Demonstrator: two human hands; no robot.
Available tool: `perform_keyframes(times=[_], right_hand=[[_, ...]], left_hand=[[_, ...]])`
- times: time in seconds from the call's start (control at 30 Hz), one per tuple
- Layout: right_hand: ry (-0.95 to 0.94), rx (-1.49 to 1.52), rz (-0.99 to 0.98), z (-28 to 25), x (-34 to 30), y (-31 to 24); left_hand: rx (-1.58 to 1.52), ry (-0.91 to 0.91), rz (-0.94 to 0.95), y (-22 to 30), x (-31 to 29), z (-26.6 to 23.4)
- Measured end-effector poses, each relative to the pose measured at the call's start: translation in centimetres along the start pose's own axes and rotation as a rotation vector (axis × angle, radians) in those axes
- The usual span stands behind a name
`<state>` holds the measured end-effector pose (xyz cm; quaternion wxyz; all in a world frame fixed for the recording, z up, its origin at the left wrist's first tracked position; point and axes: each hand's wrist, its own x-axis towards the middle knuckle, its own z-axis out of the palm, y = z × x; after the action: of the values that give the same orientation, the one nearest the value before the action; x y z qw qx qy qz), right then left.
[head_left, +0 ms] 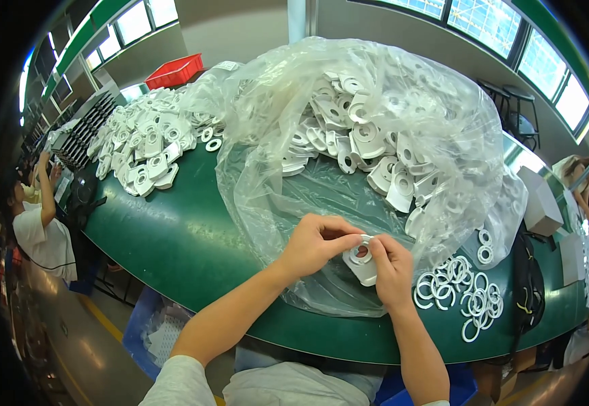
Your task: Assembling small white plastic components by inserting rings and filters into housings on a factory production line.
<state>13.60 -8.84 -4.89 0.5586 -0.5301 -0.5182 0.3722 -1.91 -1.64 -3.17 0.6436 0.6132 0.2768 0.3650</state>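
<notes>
A workroom with windows at the upper right; a curved green table (193,220) fills the middle of the frame. On it a clear plastic bag (254,227) lies open, white parts (365,142) spilling from its mouth at upper centre. More sit in a loose pile (149,145) at upper left; thin white rings (476,306) lie scattered at lower right.

The step in hand looks like finger work on one part — perhaps seating or freeing a ring, though the fingertips hide which. The next move seems to call for a firm grip and even thumb pressure around the round opening.

That held part (362,272) is just below the centre, ring end up, flat tab down. The left hand (312,245) reaches in from lower left, thumb and finger pinched narrow on its upper edge; the right hand (394,272) rises from below, pinching its right side — fingers curled.
</notes>
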Motion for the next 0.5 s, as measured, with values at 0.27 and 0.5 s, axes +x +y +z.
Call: perform_keyframes(times=[0.27, 0.5], right_hand=[[-0.048, -0.046, 0.013, 0.2, 0.1, 0.4], [-0.067, 0.231, 0.179, 0.3, 0.0, 0.3]], left_hand=[[0.08, 0.011, 0.001, -1.3, 0.0, -0.2], [-0.027, -0.018, -0.122, -1.3, 0.4, -0.6]])
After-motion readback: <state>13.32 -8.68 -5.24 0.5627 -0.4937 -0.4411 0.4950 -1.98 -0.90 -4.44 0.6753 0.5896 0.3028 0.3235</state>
